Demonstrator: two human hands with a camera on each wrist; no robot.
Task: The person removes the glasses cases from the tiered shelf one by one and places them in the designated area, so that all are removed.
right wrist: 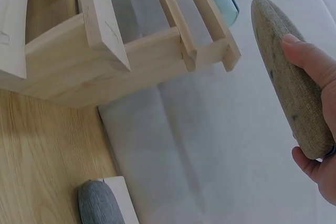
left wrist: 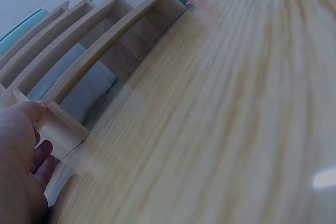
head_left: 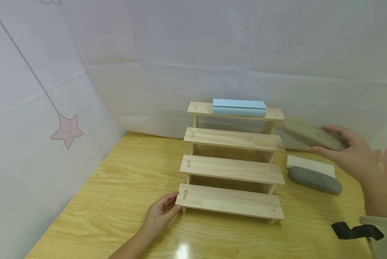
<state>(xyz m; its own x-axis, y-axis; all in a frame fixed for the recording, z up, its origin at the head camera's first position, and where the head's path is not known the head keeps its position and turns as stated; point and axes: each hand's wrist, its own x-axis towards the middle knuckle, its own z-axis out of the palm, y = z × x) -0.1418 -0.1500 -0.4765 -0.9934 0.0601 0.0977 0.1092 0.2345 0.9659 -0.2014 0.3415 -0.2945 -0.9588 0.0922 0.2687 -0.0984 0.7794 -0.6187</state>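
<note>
Brown-grey pencil case (head_left: pixel 313 135) held in the air by the right hand (head_left: pixel 349 151), just right of the stepped wooden rack (head_left: pixel 232 169), level with its second shelf from the top; the grip is grasping the case, thumb on top and fingers under. Left hand (head_left: pixel 159 212) rests on the bottom shelf's left end, thumb and fingers lightly closed round the corner, steadying the rack. To do it well, probably keep the case level, clear the rack's right post, and keep the left hand bracing. Blue case (head_left: pixel 239 107) lies on the top shelf; dark grey case (head_left: pixel 314 180) on the desk (head_left: pixel 115 201) beside a white box (head_left: pixel 311 166). Right wrist view shows the thumb (right wrist: pixel 310 59) on the case's edge and the rack's side joints; left wrist view shows the thumb (left wrist: pixel 29 113) against the shelf end, which the head view shows only from afar.
</note>
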